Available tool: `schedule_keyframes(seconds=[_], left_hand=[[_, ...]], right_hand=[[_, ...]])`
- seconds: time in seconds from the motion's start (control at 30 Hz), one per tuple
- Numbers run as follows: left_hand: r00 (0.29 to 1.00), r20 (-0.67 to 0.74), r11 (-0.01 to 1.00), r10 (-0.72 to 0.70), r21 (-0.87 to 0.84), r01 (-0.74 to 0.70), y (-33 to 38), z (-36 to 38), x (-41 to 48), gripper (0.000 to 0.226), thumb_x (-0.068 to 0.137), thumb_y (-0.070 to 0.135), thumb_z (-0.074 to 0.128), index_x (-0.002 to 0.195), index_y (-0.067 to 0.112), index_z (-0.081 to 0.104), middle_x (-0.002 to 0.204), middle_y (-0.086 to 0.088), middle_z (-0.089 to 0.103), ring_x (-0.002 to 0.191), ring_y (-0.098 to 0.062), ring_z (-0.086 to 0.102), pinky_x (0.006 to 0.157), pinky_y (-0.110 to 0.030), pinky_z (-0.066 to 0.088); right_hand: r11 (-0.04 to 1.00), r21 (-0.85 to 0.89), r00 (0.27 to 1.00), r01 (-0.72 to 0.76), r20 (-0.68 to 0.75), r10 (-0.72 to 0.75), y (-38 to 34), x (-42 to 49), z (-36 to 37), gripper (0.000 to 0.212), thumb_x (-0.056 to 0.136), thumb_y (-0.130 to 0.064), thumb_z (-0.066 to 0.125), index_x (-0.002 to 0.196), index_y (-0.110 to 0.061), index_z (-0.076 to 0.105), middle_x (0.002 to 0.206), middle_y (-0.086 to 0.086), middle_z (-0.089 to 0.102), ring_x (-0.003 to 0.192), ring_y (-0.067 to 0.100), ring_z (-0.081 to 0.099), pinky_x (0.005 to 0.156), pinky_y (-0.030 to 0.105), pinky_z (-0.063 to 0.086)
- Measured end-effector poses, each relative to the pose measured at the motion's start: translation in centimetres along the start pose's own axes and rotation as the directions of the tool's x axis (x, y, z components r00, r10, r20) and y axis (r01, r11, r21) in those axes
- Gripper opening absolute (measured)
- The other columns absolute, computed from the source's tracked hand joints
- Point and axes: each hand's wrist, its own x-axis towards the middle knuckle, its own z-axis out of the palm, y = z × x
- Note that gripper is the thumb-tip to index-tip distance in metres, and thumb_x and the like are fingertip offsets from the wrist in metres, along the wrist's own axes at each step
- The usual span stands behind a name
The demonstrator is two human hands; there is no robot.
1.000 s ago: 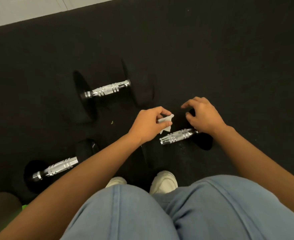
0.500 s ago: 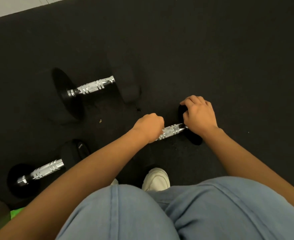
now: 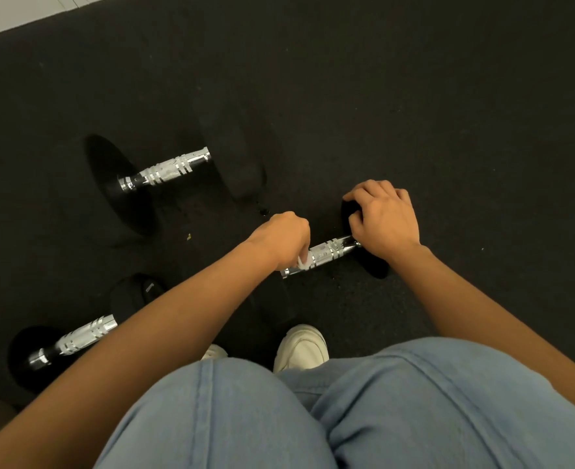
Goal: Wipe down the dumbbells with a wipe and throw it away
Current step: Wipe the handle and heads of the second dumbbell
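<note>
nearest are knees in light blue denim jeans [image 3: 279, 418] and a white shoe [image 3: 301, 346] on the black rubber floor [image 3: 414, 113]. low at the left lies a near black-ended dumbbell [image 3: 83, 336] with a ribbed chrome handle, no hand on it. in the middle, the left hand [image 3: 284, 240] is curled round a small crumpled white wipe [image 3: 303, 262], pressing it on the near-left part of the middle dumbbell [image 3: 326, 253] handle. that handle's long axis runs from near-left to far-right, so its bare ribbed stretch lies to the far right of the wipe, toward the right hand [image 3: 386, 221], whose fingers curl over the black far-right end weight, probably steadying it. the left hand is placed to slide along the bar. farther left a larger far dumbbell [image 3: 164, 170] waits.
</note>
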Motion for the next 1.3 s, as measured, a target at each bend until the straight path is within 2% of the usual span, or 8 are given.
schedule_keyframes(seconds=[0.1, 0.23, 0.43, 0.67, 0.9, 1.0, 1.13, 1.3], left_hand=[[0.999, 0.018, 0.999, -0.036, -0.018, 0.036, 0.5, -0.4, -0.2, 0.032, 0.089, 0.009, 0.059, 0.121, 0.015, 0.063, 0.127, -0.009, 0.054, 0.112, -0.027, 0.055, 0.093, -0.036, 0.050], [1.000, 0.011, 0.999, -0.006, 0.035, 0.006, 0.0, -0.1, -0.5, 0.026, 0.087, 0.008, 0.061, 0.111, 0.015, 0.068, 0.119, -0.008, 0.061, 0.105, -0.025, 0.059, 0.086, -0.033, 0.052], [0.998, 0.056, 0.997, -0.030, 0.071, 0.026, 1.2, -0.6, -0.7, 0.034, 0.089, 0.008, 0.057, 0.122, 0.012, 0.060, 0.125, -0.012, 0.054, 0.112, -0.029, 0.054, 0.089, -0.035, 0.050], [0.999, 0.045, 0.990, -0.015, 0.142, 0.008, 0.9, -0.3, -0.7, 0.028, 0.087, 0.005, 0.059, 0.114, 0.011, 0.063, 0.119, -0.011, 0.056, 0.105, -0.026, 0.056, 0.083, -0.032, 0.050], [0.996, 0.033, 0.996, -0.084, -0.005, 0.084, 0.6, -0.5, -0.6, 0.032, 0.088, 0.010, 0.059, 0.120, 0.012, 0.062, 0.125, -0.012, 0.055, 0.110, -0.028, 0.056, 0.092, -0.037, 0.050], [0.995, 0.005, 0.995, -0.100, 0.001, 0.100, 0.5, -0.3, -0.7, 0.031, 0.087, 0.009, 0.060, 0.118, 0.012, 0.063, 0.120, -0.011, 0.057, 0.104, -0.026, 0.058, 0.086, -0.032, 0.050], [0.996, 0.013, 0.995, -0.093, -0.026, 0.094, 0.4, -0.2, -0.5, 0.028, 0.086, 0.007, 0.063, 0.112, 0.017, 0.066, 0.120, -0.009, 0.057, 0.103, -0.025, 0.059, 0.087, -0.034, 0.053], [0.988, 0.029, 0.983, -0.155, -0.100, 0.157, 0.7, -0.3, -0.4, 0.033, 0.090, 0.011, 0.057, 0.123, 0.015, 0.059, 0.125, -0.012, 0.054, 0.110, -0.027, 0.056, 0.093, -0.039, 0.050]], right_hand=[[1.000, 0.005, 1.000, -0.003, -0.010, 0.003, 0.0, 0.0, 0.0, 0.034, 0.088, -0.021, 0.050, 0.121, -0.020, 0.059, 0.123, -0.001, 0.056, 0.118, 0.020, 0.045, 0.098, 0.036, 0.032], [0.999, 0.035, 0.999, -0.010, -0.035, 0.011, 0.1, -0.1, 0.1, 0.032, 0.087, -0.020, 0.051, 0.118, -0.020, 0.061, 0.120, -0.001, 0.058, 0.116, 0.020, 0.047, 0.097, 0.037, 0.033], [0.999, 0.032, 0.999, -0.022, -0.042, 0.023, 0.0, -0.1, 0.2, 0.032, 0.087, -0.022, 0.051, 0.117, -0.021, 0.061, 0.119, -0.001, 0.058, 0.115, 0.020, 0.047, 0.097, 0.037, 0.034], [0.998, 0.055, 0.998, -0.028, -0.063, 0.031, 0.0, -0.1, 0.3, 0.032, 0.086, -0.022, 0.052, 0.117, -0.020, 0.060, 0.118, -0.001, 0.060, 0.114, 0.020, 0.049, 0.096, 0.036, 0.035], [0.997, 0.075, 0.996, -0.034, -0.085, 0.040, 0.1, -0.3, 0.4, 0.032, 0.085, -0.020, 0.053, 0.116, -0.020, 0.061, 0.117, -0.001, 0.061, 0.112, 0.020, 0.050, 0.095, 0.035, 0.036], [0.996, 0.079, 0.996, -0.038, -0.083, 0.044, 0.1, -0.3, 0.3, 0.033, 0.085, -0.021, 0.053, 0.117, -0.019, 0.061, 0.117, -0.001, 0.060, 0.113, 0.020, 0.049, 0.094, 0.035, 0.036], [0.984, 0.129, 0.983, -0.122, -0.121, 0.138, 0.0, -0.5, 0.4, 0.033, 0.086, -0.026, 0.053, 0.118, -0.018, 0.060, 0.116, 0.001, 0.059, 0.113, 0.020, 0.049, 0.092, 0.035, 0.039], [0.969, 0.148, 0.966, -0.197, -0.137, 0.217, -0.2, -0.6, 0.7, 0.033, 0.089, -0.032, 0.051, 0.117, -0.016, 0.060, 0.116, 0.002, 0.058, 0.113, 0.020, 0.047, 0.081, 0.035, 0.045]])
